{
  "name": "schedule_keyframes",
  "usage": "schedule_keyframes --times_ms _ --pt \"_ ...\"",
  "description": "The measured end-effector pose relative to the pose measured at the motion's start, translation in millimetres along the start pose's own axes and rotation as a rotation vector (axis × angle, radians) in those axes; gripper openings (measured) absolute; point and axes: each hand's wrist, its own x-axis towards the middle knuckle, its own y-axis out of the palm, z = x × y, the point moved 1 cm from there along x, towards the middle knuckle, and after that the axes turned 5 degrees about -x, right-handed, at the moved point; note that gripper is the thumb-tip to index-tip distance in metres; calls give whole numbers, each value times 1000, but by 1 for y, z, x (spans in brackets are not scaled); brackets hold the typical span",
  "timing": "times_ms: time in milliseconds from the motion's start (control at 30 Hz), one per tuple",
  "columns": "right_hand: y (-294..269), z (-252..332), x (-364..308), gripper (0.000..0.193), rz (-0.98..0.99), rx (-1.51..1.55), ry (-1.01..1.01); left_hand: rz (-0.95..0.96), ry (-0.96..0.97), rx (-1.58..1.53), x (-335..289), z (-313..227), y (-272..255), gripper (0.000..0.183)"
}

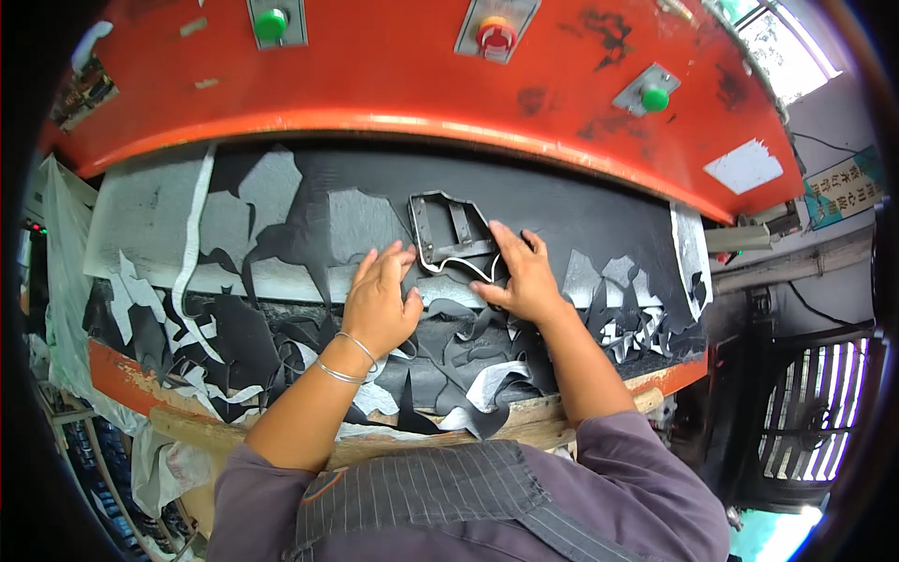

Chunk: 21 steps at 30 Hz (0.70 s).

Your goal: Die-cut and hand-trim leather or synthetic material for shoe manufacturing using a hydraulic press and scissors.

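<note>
A metal-edged cutting die (455, 259), an open frame with cross braces inside, lies on a black sheet of leather-like material (365, 173). My right hand (526, 281) holds its right side, index finger along the edge and thumb at the near corner. Just left of the die, my left hand (382, 295) rests with its fingers stretched out over the sheet. Its fingertips come close to the frame; whether they touch it I cannot tell. A bangle circles my left wrist.
Black and white offcuts (459, 365) heap along the near edge of the bed. Above rises an orange press beam (375, 75) with a red knob (496, 37), a left green button (271, 25) and a right green button (655, 98). A wooden rail (215, 428) runs before me.
</note>
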Motion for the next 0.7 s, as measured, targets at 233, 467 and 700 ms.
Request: schedule_keyframes --times_ms 233,467,700 --pt "-35 0 -25 91 -542 390 178 -200 -178 -262 -8 5 -54 21" --pt "-192 -18 6 56 -1455 -200 364 -793 398 200 24 -77 -184 21" --pt "-140 50 -59 49 -1378 -83 85 -474 225 185 -60 -96 -177 29"
